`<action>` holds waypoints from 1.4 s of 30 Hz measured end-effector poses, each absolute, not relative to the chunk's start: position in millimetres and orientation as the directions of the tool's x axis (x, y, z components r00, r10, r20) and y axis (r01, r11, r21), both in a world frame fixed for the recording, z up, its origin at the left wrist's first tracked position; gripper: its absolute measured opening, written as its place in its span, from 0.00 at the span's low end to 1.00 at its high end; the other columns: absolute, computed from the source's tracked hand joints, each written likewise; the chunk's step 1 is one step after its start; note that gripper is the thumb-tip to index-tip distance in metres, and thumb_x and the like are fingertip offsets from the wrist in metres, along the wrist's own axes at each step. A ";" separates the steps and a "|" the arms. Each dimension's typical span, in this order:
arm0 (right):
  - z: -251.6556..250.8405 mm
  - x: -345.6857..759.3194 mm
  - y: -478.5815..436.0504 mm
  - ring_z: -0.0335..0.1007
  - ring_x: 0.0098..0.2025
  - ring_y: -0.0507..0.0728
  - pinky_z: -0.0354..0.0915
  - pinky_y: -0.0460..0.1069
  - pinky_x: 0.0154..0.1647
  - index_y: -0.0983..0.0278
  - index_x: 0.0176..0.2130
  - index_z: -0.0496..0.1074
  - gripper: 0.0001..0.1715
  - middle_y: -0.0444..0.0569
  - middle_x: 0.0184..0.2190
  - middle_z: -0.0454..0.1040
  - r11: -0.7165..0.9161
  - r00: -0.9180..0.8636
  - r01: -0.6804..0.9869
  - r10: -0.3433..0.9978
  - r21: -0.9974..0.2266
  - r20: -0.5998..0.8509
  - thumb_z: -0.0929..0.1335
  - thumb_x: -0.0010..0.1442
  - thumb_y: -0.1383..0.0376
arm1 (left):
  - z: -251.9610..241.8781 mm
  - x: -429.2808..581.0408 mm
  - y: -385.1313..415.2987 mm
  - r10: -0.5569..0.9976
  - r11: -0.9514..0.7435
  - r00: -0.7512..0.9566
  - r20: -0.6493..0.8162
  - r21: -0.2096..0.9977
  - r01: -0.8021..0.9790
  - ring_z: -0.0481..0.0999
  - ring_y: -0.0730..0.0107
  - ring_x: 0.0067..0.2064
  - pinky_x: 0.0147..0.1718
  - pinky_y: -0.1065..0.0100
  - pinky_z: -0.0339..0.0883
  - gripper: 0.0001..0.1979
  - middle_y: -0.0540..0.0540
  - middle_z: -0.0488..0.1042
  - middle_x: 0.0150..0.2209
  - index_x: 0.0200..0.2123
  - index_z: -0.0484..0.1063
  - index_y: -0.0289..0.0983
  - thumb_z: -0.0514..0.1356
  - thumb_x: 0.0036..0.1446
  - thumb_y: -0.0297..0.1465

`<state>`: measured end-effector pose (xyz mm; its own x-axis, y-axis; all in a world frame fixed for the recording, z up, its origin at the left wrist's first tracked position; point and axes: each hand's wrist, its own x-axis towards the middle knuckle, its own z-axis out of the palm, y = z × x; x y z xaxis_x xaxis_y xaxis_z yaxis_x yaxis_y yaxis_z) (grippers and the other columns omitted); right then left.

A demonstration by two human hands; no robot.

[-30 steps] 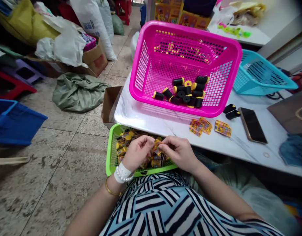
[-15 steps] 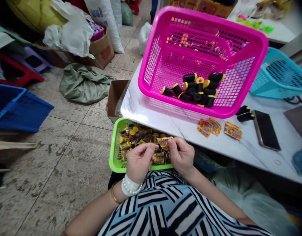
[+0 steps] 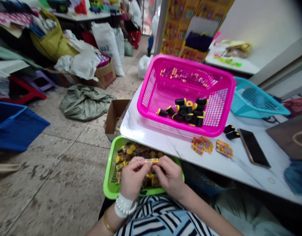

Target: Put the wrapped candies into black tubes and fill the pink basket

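While the left hand (image 3: 133, 177) and right hand (image 3: 171, 177) pinch a small yellow printed piece (image 3: 151, 160) over the green basket (image 3: 107, 186), work looks partway through: many label-wrapped cylinders (image 3: 121, 166) already lie in that basket, whereas bare black-and-yellow cylinders (image 3: 181, 107) remain in the pink basket (image 3: 190, 62) and loose printed labels (image 3: 198, 146) on the marbled table (image 3: 156, 135); whether the pinched piece encloses a cylinder, I cannot tell.

Your left hand (image 3: 133, 178) and right hand (image 3: 170, 177) hid the ends of the yellow strip (image 3: 151, 160) you pinched, and its print was too small to read. They also covered some pieces (image 3: 129, 151) in the green basket (image 3: 109, 170). The left edge cut off the blue bin (image 3: 20, 131), the bottom edge your patterned garment (image 3: 163, 224), and the top edge the seated person (image 3: 135, 14). Lettering on the white sack (image 3: 105, 41) was blurred.
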<state>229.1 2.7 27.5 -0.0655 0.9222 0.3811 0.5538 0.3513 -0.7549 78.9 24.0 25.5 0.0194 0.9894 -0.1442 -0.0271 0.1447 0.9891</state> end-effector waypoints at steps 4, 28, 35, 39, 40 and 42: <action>31.9 228.3 11.6 0.62 0.24 0.52 0.58 0.48 0.24 0.62 0.26 0.66 0.15 0.44 0.22 0.65 0.404 -0.180 0.632 0.907 -0.661 0.381 0.63 0.64 0.67 | 23.1 74.9 30.8 0.954 0.300 0.040 -0.298 0.952 -0.056 0.67 0.74 0.22 0.21 0.74 0.60 0.13 0.49 0.73 0.20 0.30 0.81 0.36 0.69 0.49 0.41; 155.0 284.7 102.5 0.75 0.42 0.60 0.72 0.54 0.42 0.59 0.53 0.71 0.23 0.51 0.43 0.75 0.403 -0.196 0.567 0.913 -0.718 0.358 0.71 0.57 0.64 | 13.8 53.8 47.9 0.756 0.620 0.352 -0.552 0.432 -0.654 0.54 0.90 0.17 0.12 0.83 0.39 0.17 0.53 0.69 0.24 0.28 0.71 0.30 0.75 0.37 0.29; 73.9 241.2 18.8 0.75 0.39 0.56 0.75 0.52 0.42 0.60 0.44 0.74 0.15 0.49 0.38 0.76 0.145 0.106 0.187 0.980 -0.972 0.167 0.73 0.56 0.60 | 16.8 69.7 51.2 0.692 0.693 0.483 -0.537 0.306 -0.652 0.57 0.90 0.17 0.11 0.84 0.44 0.14 0.54 0.68 0.25 0.29 0.69 0.31 0.72 0.43 0.25; 58.2 242.0 20.1 0.77 0.43 0.57 0.75 0.53 0.48 0.61 0.44 0.72 0.15 0.50 0.42 0.77 0.082 0.141 0.166 0.984 -0.983 0.106 0.73 0.57 0.61 | 22.1 73.6 48.5 0.686 0.701 0.502 -0.527 0.294 -0.650 0.56 0.90 0.17 0.11 0.84 0.45 0.13 0.53 0.69 0.26 0.29 0.70 0.31 0.72 0.44 0.26; 58.6 243.6 20.6 0.77 0.44 0.57 0.75 0.54 0.49 0.61 0.44 0.72 0.15 0.51 0.43 0.78 0.075 0.127 0.167 0.987 -0.983 0.096 0.73 0.57 0.61 | 23.0 73.9 47.8 0.687 0.699 0.498 -0.530 0.292 -0.653 0.56 0.90 0.17 0.11 0.84 0.45 0.13 0.53 0.70 0.27 0.29 0.70 0.31 0.72 0.45 0.26; 61.4 246.7 20.7 0.78 0.46 0.58 0.74 0.54 0.51 0.61 0.44 0.71 0.14 0.53 0.46 0.78 0.068 0.097 0.187 0.991 -0.980 0.088 0.72 0.58 0.62 | 23.8 74.5 46.9 0.679 0.698 0.487 -0.548 0.279 -0.659 0.57 0.90 0.17 0.11 0.84 0.45 0.12 0.53 0.71 0.27 0.29 0.70 0.31 0.71 0.46 0.27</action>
<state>246.7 20.7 61.4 0.0969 0.9914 0.0875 0.1873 0.0682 -0.9799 74.5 46.9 23.8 0.4874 0.6794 -0.5485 -0.6592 0.6982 0.2791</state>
